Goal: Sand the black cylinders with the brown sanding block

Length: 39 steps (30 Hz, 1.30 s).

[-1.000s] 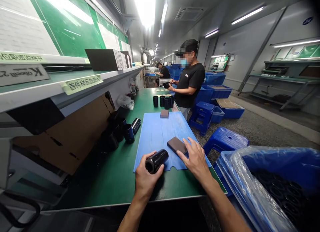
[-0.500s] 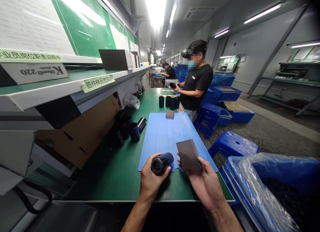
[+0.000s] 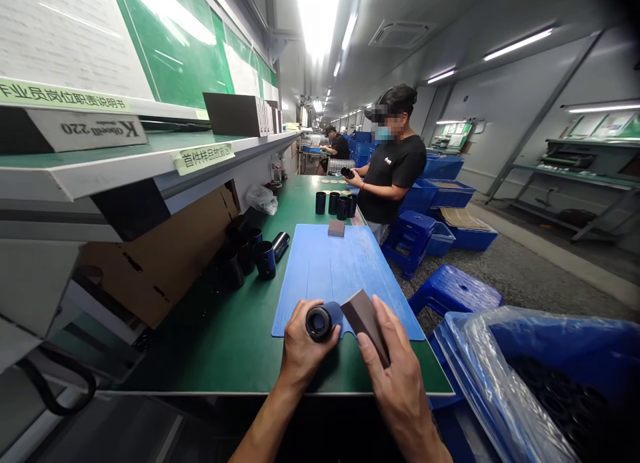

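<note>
My left hand is wrapped round a glossy black cylinder, its ringed open end facing me. In my right hand is a brownish-grey sanding block, gripped between thumb and fingers and tilted, its upper corner close to the cylinder's right side. Whether block and cylinder touch, I cannot tell. Both are held above the near edge of a blue mat on the green table. A second, smaller-looking block lies at the mat's far edge.
Several black cylinders stand or lie left of the mat, and more stand beyond it. A co-worker stands at the table's far right side. A plastic-lined blue bin and a blue stool are at right; a shelf overhangs the left.
My right hand has turned the block from its broad face to a narrow edge and brought it nearer the cylinder. My left hand has tilted the cylinder's open end more toward me.
</note>
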Each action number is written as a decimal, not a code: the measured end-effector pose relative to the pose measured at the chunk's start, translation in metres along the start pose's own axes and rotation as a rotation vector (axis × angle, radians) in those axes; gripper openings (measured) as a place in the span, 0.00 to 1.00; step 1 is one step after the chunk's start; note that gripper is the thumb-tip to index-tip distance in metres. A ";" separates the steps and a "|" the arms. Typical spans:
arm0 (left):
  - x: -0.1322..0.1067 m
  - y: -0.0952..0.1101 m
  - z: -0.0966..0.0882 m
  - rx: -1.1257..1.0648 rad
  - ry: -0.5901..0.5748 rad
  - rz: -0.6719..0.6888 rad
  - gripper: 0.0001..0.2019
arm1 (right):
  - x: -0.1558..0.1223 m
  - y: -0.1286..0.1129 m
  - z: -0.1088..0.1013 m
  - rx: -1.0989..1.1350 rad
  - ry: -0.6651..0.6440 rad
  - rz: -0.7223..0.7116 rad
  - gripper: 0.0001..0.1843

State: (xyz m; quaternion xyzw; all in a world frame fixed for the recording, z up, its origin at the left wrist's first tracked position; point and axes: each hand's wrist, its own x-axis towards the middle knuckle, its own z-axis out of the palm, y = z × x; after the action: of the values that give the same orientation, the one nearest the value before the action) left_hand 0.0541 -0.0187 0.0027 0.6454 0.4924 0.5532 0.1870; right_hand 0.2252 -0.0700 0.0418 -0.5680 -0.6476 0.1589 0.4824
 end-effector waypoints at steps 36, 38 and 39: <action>-0.003 0.007 0.003 -0.094 -0.033 0.039 0.10 | 0.002 -0.029 0.023 -0.356 -0.034 -0.436 0.32; -0.002 0.006 0.003 -0.093 -0.012 0.025 0.09 | 0.002 -0.030 0.027 -0.361 -0.005 -0.402 0.31; -0.002 0.005 0.003 -0.094 0.006 0.005 0.09 | 0.002 -0.030 0.028 -0.362 -0.014 -0.399 0.30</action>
State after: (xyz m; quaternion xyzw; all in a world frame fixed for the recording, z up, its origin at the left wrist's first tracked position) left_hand 0.0594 -0.0218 0.0048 0.6354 0.4648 0.5781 0.2143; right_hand 0.1856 -0.0680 0.0515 -0.5050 -0.7679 -0.0535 0.3904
